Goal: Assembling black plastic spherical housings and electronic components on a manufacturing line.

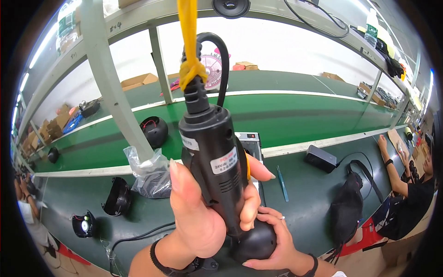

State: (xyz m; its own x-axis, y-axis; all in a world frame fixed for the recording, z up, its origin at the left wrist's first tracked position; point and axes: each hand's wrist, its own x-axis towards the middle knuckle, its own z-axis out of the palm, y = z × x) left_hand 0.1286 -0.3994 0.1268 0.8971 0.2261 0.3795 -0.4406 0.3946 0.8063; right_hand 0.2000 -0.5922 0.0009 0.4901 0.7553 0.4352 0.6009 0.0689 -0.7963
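My left hand [198, 217] is wrapped round a black electric screwdriver [217, 152], thumb on its left side and fingertips showing on its right. The tool stands almost upright, hung from a yellow strap [188, 32], with a black cable looping from its top. Its lower end meets a smooth black rounded housing [256, 242]; the exact contact point is hidden. Cupped round the housing from the right is my right hand [279, 237], closed on it, with a ring on one finger.
Left on the green bench lie an open black shell [116, 197], a small black part with wires [84, 225] and a plastic bag [150, 177]. Blue tweezers [282, 184], a power adapter [320, 158] and a black bag [347, 207] lie right. A post [113, 87] rises ahead; a co-worker [410, 194] sits right.
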